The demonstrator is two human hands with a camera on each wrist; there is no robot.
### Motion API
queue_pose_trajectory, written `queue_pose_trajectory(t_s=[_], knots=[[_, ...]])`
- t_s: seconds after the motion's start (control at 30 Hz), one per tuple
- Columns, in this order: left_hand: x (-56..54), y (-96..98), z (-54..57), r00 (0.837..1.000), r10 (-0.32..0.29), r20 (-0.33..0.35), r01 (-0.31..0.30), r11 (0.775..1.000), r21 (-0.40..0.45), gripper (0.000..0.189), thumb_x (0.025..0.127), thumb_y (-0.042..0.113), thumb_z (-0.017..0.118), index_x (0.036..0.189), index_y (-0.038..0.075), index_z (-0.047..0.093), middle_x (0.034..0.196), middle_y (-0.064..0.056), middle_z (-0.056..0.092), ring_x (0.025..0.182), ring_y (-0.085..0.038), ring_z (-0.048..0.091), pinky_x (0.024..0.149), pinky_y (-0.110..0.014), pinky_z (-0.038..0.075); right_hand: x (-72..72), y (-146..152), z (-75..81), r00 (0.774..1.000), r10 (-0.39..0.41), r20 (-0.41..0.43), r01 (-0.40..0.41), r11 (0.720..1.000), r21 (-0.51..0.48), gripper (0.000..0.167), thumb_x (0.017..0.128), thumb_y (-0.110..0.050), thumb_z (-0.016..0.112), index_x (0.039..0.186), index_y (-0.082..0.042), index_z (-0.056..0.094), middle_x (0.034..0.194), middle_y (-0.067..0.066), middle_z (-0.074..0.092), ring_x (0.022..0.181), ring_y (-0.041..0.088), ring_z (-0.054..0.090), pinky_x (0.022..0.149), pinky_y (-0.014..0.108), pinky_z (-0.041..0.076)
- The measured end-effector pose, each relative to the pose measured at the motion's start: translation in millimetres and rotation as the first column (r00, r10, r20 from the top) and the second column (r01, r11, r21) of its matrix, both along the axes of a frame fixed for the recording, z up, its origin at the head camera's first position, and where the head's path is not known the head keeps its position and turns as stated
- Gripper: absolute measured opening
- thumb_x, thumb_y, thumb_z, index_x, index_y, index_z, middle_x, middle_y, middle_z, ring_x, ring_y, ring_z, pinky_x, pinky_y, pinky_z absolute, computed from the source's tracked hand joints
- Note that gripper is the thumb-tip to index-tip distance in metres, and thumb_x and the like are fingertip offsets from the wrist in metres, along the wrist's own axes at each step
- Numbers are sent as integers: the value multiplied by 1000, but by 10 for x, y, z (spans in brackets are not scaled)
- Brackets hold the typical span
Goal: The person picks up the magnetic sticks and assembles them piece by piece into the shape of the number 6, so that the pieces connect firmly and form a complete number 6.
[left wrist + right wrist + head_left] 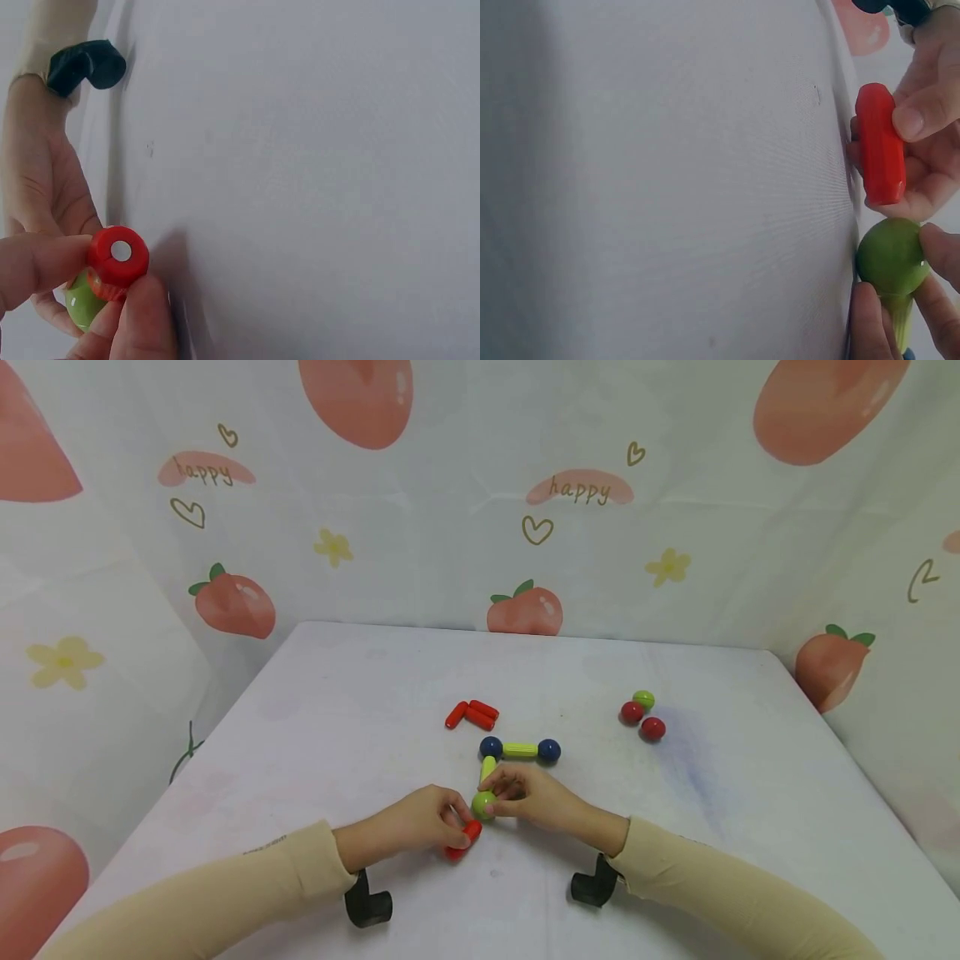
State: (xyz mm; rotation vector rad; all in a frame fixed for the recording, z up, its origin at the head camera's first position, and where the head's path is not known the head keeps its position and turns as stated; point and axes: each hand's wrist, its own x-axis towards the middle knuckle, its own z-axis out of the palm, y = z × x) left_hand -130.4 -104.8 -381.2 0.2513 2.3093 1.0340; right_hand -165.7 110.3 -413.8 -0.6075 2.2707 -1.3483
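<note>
Between thumb and fingers, my left hand (427, 821) pinches a red magnetic rod (881, 142); a round silver magnet shows in its end in the left wrist view. My right hand (542, 795) grips a green ball (483, 804) just beyond the rod. In the right wrist view a small gap separates rod and ball. A yellow-green rod (488, 768) runs from the green ball to a dark blue ball (491, 747). From there another yellow-green rod (520, 750) leads to a second dark blue ball (549, 750).
Behind the joined pieces lie several loose red rods (480, 718). Farther right on the white-covered table (360, 710) are two dark red balls (653, 729) and a green ball (643, 699). A patterned cloth (450, 527) hangs behind the table.
</note>
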Motion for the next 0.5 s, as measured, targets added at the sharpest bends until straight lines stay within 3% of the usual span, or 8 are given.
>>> queue_pose_trajectory(t_s=[0.27, 0.5], knots=[[45, 47, -50, 994, 100, 42, -101, 994, 37, 18, 85, 8, 78, 99, 4, 67, 74, -2, 68, 66, -9, 59, 62, -20, 45, 7, -2, 11, 1000, -6, 2, 6, 1000, 16, 27, 92, -11, 75, 117, -4, 69, 99, 9, 66, 86, 11, 60, 77, 21, 50], [63, 81, -87, 987, 135, 90, -143, 986, 89, 19, 87, 7, 78, 100, 2, 66, 77, -3, 71, 67, -7, 63, 63, -19, 51, 12, 8, 14, 1000, -9, 0, 9, 1000, 16, 26, 92, -11, 75, 117, -6, 69, 99, 8, 66, 87, 13, 60, 78, 20, 50]])
